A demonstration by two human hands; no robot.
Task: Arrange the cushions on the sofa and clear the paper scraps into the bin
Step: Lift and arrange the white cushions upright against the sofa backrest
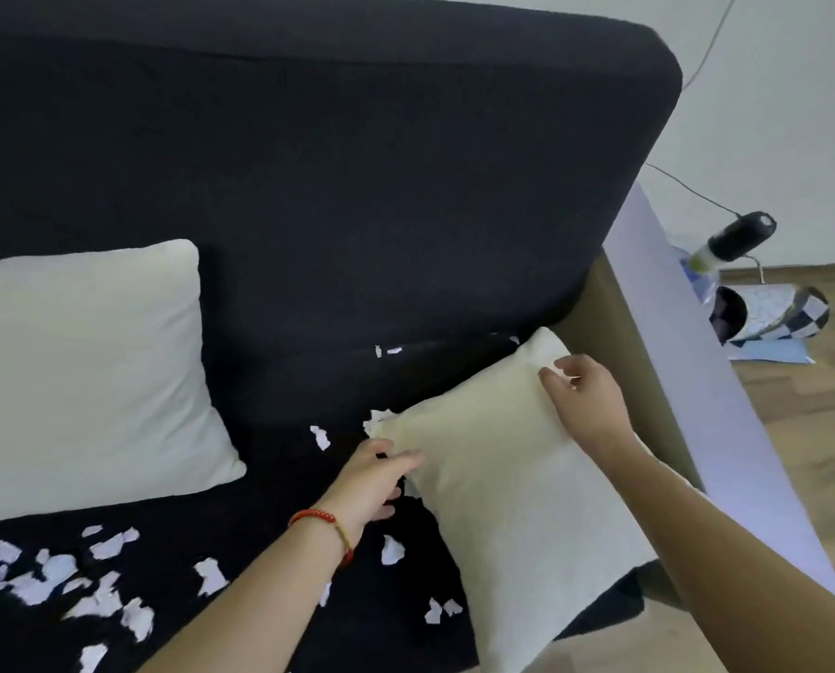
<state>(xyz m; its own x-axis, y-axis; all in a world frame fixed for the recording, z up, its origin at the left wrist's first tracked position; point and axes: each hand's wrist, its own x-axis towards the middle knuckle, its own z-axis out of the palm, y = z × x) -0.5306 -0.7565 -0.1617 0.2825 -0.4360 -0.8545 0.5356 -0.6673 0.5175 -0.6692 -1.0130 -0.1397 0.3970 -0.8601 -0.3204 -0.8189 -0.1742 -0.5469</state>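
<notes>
The cushion step is in hand. The left hand [374,483] is pinching the near-left corner of the cream cushion [498,478], fingers closed on the fabric. The right hand [583,400] is gripping the far edge, fingers curled over it. Between the two grips, the cushion is lying tilted at the right end of the sofa [357,187], against the armrest [668,332].

Next move, as judged: lifting the cushion and standing it against the backrest, with both grips holding so it is not sagging.

Count: two cushions are showing, the held one and a white cushion [80,371] well left of the left grip, leaning on the backrest. Paper scraps [109,546] are lying uncollected on the seat: about twenty, mostly left of and below the left grip, a few behind the cushion. A bin cannot be identified with certainty.
</notes>
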